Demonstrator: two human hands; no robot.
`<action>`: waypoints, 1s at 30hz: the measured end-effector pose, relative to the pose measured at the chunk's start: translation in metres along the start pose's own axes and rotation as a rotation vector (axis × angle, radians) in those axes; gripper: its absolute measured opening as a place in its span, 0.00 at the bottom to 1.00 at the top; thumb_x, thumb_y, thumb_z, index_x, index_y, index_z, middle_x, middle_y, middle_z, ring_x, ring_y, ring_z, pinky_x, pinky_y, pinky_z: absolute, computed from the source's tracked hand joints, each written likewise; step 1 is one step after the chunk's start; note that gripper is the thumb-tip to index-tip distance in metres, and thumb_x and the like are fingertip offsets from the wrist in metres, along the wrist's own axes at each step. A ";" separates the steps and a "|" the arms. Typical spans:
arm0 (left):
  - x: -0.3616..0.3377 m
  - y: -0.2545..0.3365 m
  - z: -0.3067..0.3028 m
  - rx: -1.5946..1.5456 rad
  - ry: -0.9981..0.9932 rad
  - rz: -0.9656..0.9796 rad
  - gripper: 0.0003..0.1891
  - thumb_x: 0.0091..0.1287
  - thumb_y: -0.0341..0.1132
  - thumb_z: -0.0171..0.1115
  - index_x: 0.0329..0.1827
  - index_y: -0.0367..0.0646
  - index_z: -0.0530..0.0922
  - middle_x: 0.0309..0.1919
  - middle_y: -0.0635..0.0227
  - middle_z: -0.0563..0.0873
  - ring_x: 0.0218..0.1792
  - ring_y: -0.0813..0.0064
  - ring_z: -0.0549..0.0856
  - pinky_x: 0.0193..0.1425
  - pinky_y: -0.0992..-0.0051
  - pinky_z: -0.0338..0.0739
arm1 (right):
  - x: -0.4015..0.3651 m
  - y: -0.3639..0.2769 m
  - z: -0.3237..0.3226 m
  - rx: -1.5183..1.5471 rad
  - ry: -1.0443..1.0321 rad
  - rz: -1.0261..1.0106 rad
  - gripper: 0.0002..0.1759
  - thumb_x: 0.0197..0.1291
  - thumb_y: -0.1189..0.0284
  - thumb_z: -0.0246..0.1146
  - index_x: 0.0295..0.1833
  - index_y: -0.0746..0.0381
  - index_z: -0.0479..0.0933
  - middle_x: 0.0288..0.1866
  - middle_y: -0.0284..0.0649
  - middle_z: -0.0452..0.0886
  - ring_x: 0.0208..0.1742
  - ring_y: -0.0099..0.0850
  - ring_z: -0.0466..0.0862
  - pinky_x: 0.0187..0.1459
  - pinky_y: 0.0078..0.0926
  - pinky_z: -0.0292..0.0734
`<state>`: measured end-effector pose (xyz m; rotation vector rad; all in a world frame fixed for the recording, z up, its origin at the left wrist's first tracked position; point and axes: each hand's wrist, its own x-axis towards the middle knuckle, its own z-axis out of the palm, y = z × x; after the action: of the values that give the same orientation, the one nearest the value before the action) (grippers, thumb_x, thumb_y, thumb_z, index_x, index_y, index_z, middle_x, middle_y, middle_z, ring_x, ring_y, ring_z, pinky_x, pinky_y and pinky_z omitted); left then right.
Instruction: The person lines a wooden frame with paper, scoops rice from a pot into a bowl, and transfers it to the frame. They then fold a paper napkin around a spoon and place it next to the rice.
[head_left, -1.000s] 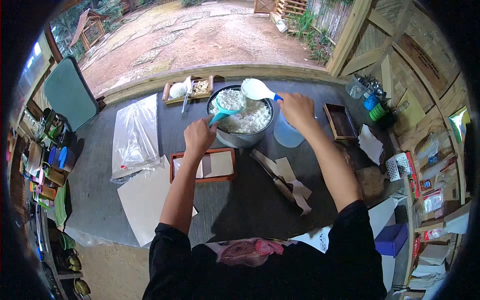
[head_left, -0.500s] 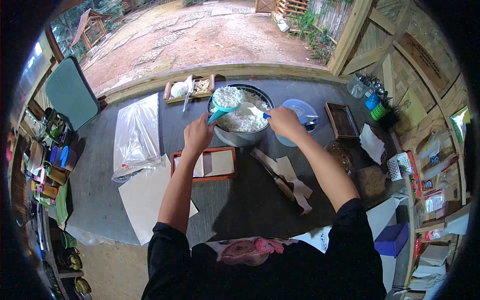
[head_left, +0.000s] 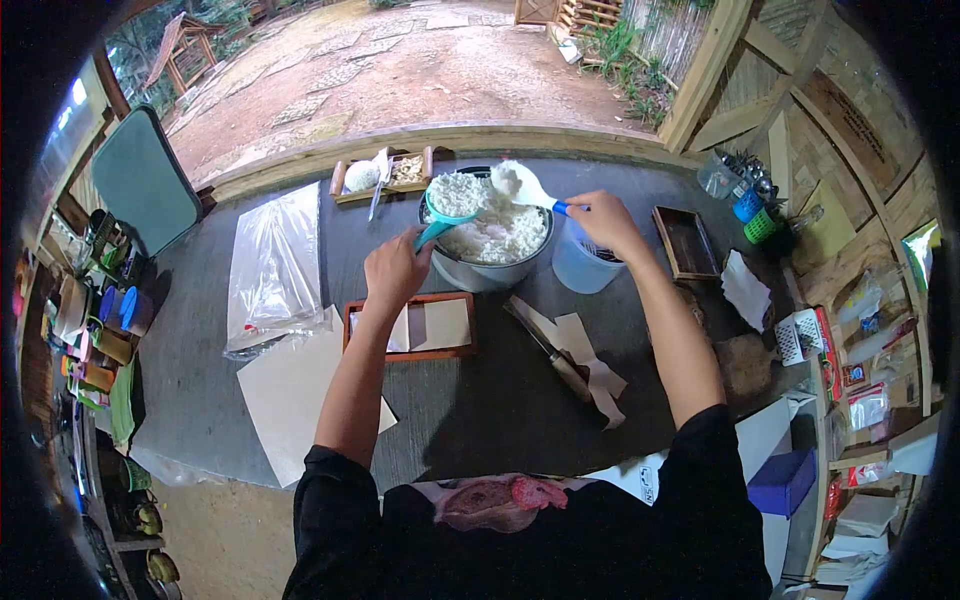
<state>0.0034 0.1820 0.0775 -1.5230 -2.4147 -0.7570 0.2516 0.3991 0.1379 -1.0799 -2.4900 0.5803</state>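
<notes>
My left hand is closed around the handle of a teal scoop. A mound of white rice fills the scoop, which is held over the left rim of a round pot. More cooked rice lies in the pot. In my right hand is a rice paddle with a white blade and blue handle. It is raised above the pot's right side, a clump of rice on its blade. A translucent plastic tub stands beneath my right hand, its contents partly hidden.
In front of the pot lie a wooden tray with paper, a knife and torn paper strips. Plastic bags are at left. A small divided wooden box sits behind; a dark wooden tray stands at right.
The paddle has come up out of the rice, now carrying a clump. My right hand has moved right and slightly up, uncovering more of the tub. My left hand and scoop stay nearly still.
</notes>
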 end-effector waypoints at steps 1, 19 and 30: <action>0.000 0.002 -0.001 -0.005 -0.024 -0.028 0.16 0.66 0.48 0.60 0.50 0.51 0.82 0.30 0.56 0.87 0.32 0.52 0.86 0.35 0.56 0.79 | -0.004 -0.012 -0.009 0.000 0.000 0.000 0.17 0.58 0.62 0.61 0.49 0.56 0.85 0.40 0.52 0.85 0.43 0.49 0.85 0.46 0.41 0.79; 0.001 0.010 0.001 -0.045 -0.052 -0.081 0.18 0.65 0.50 0.61 0.53 0.53 0.84 0.32 0.53 0.87 0.34 0.50 0.86 0.37 0.56 0.80 | -0.009 -0.060 -0.004 -0.139 0.245 -0.246 0.14 0.63 0.64 0.59 0.51 0.52 0.83 0.35 0.48 0.85 0.37 0.49 0.85 0.40 0.47 0.79; 0.001 0.010 0.001 -0.084 -0.039 -0.056 0.16 0.65 0.47 0.62 0.52 0.52 0.84 0.33 0.52 0.87 0.34 0.50 0.86 0.38 0.56 0.80 | 0.001 -0.084 -0.019 -0.335 0.040 -0.133 0.13 0.63 0.59 0.59 0.46 0.50 0.85 0.38 0.47 0.86 0.42 0.50 0.85 0.46 0.48 0.79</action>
<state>0.0120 0.1868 0.0800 -1.5193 -2.4937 -0.8572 0.2100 0.3522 0.1965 -1.0146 -2.6585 0.1019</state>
